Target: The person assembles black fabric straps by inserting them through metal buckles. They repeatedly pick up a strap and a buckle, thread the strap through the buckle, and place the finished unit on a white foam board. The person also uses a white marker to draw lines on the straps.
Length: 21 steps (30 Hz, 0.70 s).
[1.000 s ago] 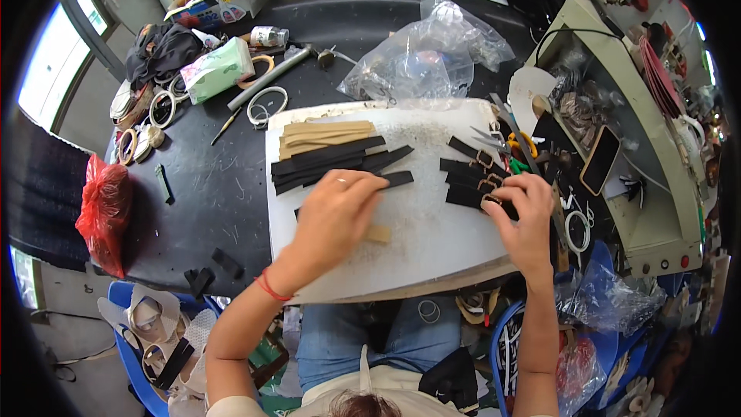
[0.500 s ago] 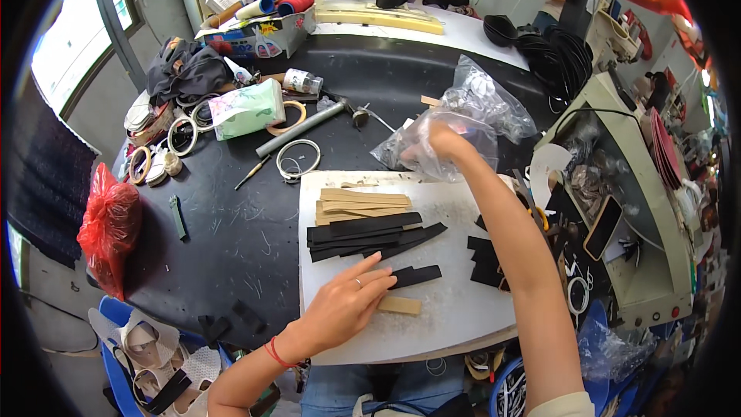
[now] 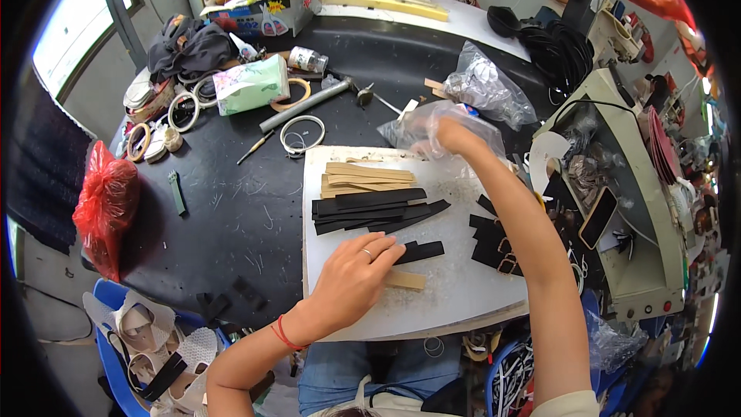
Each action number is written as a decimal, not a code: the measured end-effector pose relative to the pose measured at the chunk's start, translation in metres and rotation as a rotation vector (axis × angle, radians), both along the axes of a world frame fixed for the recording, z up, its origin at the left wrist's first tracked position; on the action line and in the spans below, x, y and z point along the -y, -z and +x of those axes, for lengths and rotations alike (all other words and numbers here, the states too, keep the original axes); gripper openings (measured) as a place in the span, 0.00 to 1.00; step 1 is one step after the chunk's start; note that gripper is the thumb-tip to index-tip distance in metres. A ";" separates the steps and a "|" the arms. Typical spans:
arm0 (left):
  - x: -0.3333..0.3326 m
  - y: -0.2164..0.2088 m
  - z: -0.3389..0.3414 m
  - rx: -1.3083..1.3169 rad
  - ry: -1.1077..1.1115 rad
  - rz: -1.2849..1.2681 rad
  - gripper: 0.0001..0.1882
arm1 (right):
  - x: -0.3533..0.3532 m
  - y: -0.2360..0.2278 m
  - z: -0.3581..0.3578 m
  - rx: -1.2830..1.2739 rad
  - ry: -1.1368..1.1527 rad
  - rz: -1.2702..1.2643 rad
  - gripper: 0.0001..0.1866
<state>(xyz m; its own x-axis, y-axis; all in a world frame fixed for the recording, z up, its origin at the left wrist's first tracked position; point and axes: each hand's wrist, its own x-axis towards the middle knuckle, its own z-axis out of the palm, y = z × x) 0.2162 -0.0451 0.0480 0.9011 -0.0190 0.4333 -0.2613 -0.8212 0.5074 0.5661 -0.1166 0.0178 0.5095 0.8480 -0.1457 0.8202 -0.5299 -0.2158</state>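
My left hand (image 3: pixel 353 282) rests low over a white board (image 3: pixel 463 305), fingers stretched out and close together, thumb mostly hidden. Its fingertips lie at the near ends of a short black strip (image 3: pixel 423 251) and a tan strip (image 3: pixel 407 281); I see no grip on either. Beyond it lie a pile of black strips (image 3: pixel 370 208) and a stack of tan strips (image 3: pixel 367 178). My right hand (image 3: pixel 455 137) reaches into a clear plastic bag (image 3: pixel 486 133) at the board's far edge. The bag's film and the hand itself hide those fingers.
Black pieces with buckles (image 3: pixel 494 245) lie under my right forearm. A second clear bag (image 3: pixel 494 85) sits farther back. A hammer (image 3: pixel 316 100), tape rolls (image 3: pixel 183 110) and a red bag (image 3: pixel 108 205) are leftward; a phone (image 3: pixel 597 218) rests at right. Someone works across the table.
My left hand's fingers have drawn closer together over the strips. My right hand stays in the bag, slightly shifted. The whole view has moved a little, raising the board in the picture.
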 end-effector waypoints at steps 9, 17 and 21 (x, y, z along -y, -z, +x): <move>0.018 0.002 -0.015 0.020 0.149 0.170 0.17 | 0.029 -0.072 -0.057 0.059 0.186 0.228 0.13; -0.014 0.010 -0.042 0.218 -0.367 0.055 0.13 | 0.097 -0.131 -0.159 0.215 0.326 0.767 0.09; -0.064 0.025 -0.056 0.172 -0.653 0.116 0.11 | 0.119 -0.106 -0.233 -0.445 0.313 0.651 0.11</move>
<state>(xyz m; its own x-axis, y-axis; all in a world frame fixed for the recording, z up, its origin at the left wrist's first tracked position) 0.1607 0.0191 0.0225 0.6619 0.4500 0.5995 0.2374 -0.8844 0.4018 0.3330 -0.2352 0.1234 0.7452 0.6620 0.0801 0.4231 -0.3766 -0.8241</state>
